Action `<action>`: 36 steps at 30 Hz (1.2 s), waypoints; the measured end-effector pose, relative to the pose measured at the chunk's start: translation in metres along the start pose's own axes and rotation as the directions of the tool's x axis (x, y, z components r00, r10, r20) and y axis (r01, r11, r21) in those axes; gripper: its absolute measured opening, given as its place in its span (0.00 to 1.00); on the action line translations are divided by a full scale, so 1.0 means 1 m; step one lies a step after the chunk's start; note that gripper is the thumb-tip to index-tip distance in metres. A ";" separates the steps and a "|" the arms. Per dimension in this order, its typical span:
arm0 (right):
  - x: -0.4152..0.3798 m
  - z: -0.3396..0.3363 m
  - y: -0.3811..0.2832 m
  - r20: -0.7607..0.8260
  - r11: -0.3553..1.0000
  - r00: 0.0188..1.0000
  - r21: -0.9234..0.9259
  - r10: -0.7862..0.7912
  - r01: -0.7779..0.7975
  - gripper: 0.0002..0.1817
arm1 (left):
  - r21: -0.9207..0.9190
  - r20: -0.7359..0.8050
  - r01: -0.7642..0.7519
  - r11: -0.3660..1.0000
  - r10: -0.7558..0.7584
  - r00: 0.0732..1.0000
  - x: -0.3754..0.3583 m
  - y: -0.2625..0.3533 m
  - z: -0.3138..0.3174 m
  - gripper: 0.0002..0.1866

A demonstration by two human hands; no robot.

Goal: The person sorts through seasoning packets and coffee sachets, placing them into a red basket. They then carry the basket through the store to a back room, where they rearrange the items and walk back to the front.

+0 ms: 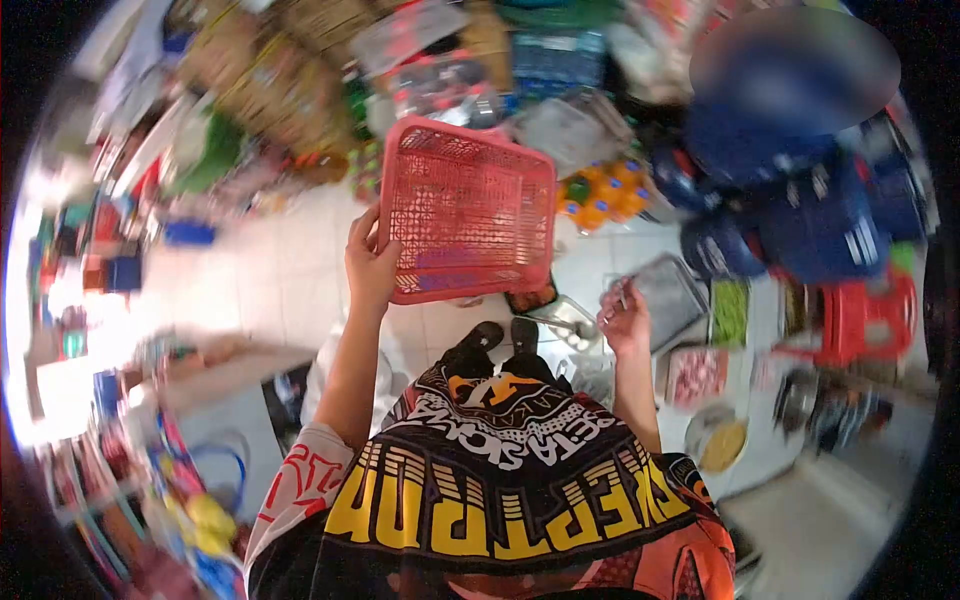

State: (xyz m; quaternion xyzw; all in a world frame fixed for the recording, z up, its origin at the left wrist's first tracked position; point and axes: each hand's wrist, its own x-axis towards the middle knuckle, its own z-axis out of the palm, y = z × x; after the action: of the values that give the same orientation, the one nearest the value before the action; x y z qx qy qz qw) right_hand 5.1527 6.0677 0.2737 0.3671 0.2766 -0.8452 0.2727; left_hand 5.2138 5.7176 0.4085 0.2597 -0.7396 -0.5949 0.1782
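My left hand (pixel 371 262) grips the left rim of a red plastic basket (pixel 470 215). The basket is tilted so that its perforated inside faces me, and a purple patch shows near its lower edge. My right hand (pixel 625 318) is raised on the other side, apart from the basket, its fingers loosely curled and not closed together. I see nothing clear in it. Behind that hand lies a grey tray (pixel 668 295). Just left of it, on the floor, a metal tray (pixel 568 325) holds pale round pieces and a utensil.
Orange-filled bottles (pixel 605 192) stand beyond the basket. To the right are a person in dark blue clothes (pixel 820 215), a red stool (pixel 868 318), a green-filled tray (pixel 730 312), a tray of pinkish pieces (pixel 697 375) and a round pot (pixel 716 438). Cardboard boxes (pixel 285 85) are stacked at back left.
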 end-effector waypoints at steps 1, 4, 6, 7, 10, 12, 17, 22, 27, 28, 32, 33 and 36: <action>0.012 0.008 0.002 0.068 0.999 0.996 -0.024 0.049 -0.047 0.10 | 0.145 -0.067 -0.106 0.984 0.116 0.991 -0.005 0.002 -0.016 0.29; 0.049 0.045 0.012 0.090 0.977 0.973 -0.025 0.213 -0.212 0.09 | 0.567 -0.165 -0.188 0.802 0.334 0.928 -0.025 0.000 -0.068 0.27; 0.067 0.072 0.024 0.130 0.963 0.956 -0.090 0.263 -0.253 0.09 | 0.565 -0.243 -0.159 0.810 0.347 0.906 -0.043 0.003 -0.091 0.27; 0.070 0.089 0.032 0.124 0.959 0.956 -0.132 0.266 -0.249 0.10 | 0.595 -0.310 -0.082 0.799 0.322 0.895 -0.052 0.000 -0.106 0.27; 0.080 0.137 0.062 0.122 0.934 0.950 -0.253 0.288 -0.251 0.10 | 0.620 -0.442 0.034 0.784 0.313 0.841 -0.074 -0.017 -0.146 0.27; 0.088 0.161 0.088 0.204 0.912 0.918 -0.308 0.340 -0.269 0.09 | 0.392 -0.625 0.114 0.913 0.173 0.761 -0.086 -0.028 -0.166 0.27; 0.099 0.206 0.171 0.157 0.817 0.904 -0.509 0.397 -0.271 0.09 | -0.193 -0.678 0.040 0.980 -0.163 0.717 -0.091 -0.059 -0.229 0.29; 0.090 0.251 0.280 0.038 0.801 0.933 -0.526 0.358 -0.286 0.10 | -0.382 -0.698 -0.115 0.917 -0.205 0.686 -0.064 -0.100 -0.325 0.30; 0.063 0.321 0.371 0.075 0.723 0.919 -0.644 0.386 -0.251 0.10 | -0.613 -0.681 -0.286 0.737 -0.309 0.664 -0.035 -0.105 -0.408 0.29; 0.062 0.333 0.386 0.051 0.687 0.924 -0.684 0.380 -0.245 0.10 | -0.677 -0.673 -0.370 0.636 -0.332 0.661 -0.030 -0.102 -0.420 0.29; 0.091 0.369 0.430 0.121 0.651 0.905 -0.734 0.408 -0.195 0.10 | -0.720 -0.650 -0.442 0.535 -0.295 0.701 -0.015 -0.088 -0.459 0.29; 0.108 0.373 0.442 0.124 0.622 0.902 -0.762 0.414 -0.181 0.11 | -0.725 -0.644 -0.461 0.512 -0.266 0.718 -0.015 -0.099 -0.469 0.30; 0.130 0.391 0.468 0.209 0.582 0.812 -0.791 0.545 -0.187 0.13 | -0.697 -0.699 -0.502 0.512 -0.327 0.636 -0.009 -0.097 -0.465 0.30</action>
State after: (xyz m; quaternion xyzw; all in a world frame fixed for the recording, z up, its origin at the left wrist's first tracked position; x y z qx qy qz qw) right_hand 5.2039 5.4460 0.2740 0.0779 0.4424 -0.6393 0.6241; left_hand 5.5037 5.3416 0.4209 0.3188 -0.2099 -0.6948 0.6096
